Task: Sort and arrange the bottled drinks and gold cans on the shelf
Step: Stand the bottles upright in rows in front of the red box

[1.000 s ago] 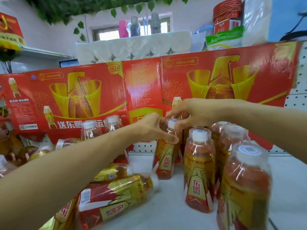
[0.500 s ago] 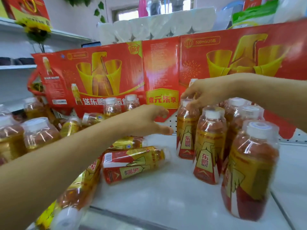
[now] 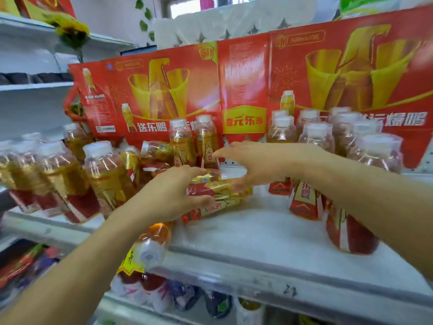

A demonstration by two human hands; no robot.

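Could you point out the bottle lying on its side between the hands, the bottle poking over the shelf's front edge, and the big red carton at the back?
lying bottle (image 3: 219, 202): head view, its red-gold label.
overhanging bottle (image 3: 150, 253): head view, its white cap.
red carton (image 3: 243, 76): head view, its middle panel.

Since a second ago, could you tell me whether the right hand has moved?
Yes. The right hand has left the cap of the upright bottles at the red printed carton and come down leftward to the lying red-and-gold labelled bottle.

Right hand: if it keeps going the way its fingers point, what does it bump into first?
Probably the upright bottle just past the right hand. The fingertips point left toward its red label, above the lying bottle. Depth is hard to judge, so it might pass in front.
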